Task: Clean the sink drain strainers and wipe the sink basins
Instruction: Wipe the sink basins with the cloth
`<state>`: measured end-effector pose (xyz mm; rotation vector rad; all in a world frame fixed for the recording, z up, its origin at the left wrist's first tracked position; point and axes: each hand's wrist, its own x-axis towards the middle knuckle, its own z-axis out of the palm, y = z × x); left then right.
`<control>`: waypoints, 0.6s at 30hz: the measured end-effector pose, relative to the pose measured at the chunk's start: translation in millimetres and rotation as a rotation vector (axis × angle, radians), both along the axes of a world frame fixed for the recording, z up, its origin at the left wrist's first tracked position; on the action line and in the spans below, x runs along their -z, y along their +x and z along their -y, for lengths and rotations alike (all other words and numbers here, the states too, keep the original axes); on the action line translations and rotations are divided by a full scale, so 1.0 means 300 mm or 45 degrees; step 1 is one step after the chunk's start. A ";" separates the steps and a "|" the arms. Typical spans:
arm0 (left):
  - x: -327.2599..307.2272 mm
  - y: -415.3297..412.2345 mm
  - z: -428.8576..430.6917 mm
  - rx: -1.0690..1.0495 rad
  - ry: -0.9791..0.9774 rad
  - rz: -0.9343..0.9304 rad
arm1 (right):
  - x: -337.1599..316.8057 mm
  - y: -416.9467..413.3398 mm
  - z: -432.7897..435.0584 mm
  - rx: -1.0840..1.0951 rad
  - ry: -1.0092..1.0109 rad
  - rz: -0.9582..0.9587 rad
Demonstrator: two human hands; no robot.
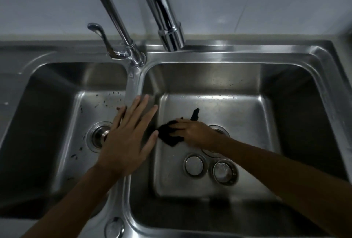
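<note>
My right hand point(192, 133) presses a black cloth point(168, 135) flat on the floor of the right basin point(238, 108), just left of that basin's drain point(221, 130), which my wrist partly hides. My left hand point(127, 135) lies open, fingers spread, on the divider point(131, 85) between the basins and holds nothing. Two loose strainer parts sit on the right basin floor near the front: a flat round stopper point(194, 165) and a basket strainer point(224, 171). The left basin point(62, 123) has its strainer point(99, 135) in the drain and dark specks scattered on its floor.
A chrome faucet spout point(167, 28) hangs over the back of the right basin. Its base and lever handle point(106, 41) stand on the rear rim above the divider. A round cap point(114, 227) sits in the front rim. A grey wall is behind.
</note>
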<state>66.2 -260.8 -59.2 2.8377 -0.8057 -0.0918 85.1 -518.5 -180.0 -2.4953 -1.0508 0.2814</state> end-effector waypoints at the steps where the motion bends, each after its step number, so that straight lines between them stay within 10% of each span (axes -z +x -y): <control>1: 0.001 0.000 -0.001 -0.003 0.005 0.003 | -0.018 -0.018 0.072 -0.076 -0.057 -0.052; 7: -0.003 0.001 0.005 -0.009 -0.005 0.013 | -0.090 -0.123 0.399 -0.026 -0.372 -0.295; 12: -0.004 0.000 0.009 -0.030 -0.015 0.009 | -0.138 -0.105 0.167 0.393 0.273 -0.151; 18: -0.009 -0.004 0.008 -0.035 -0.031 0.009 | -0.156 -0.075 -0.237 -0.266 -0.045 -0.416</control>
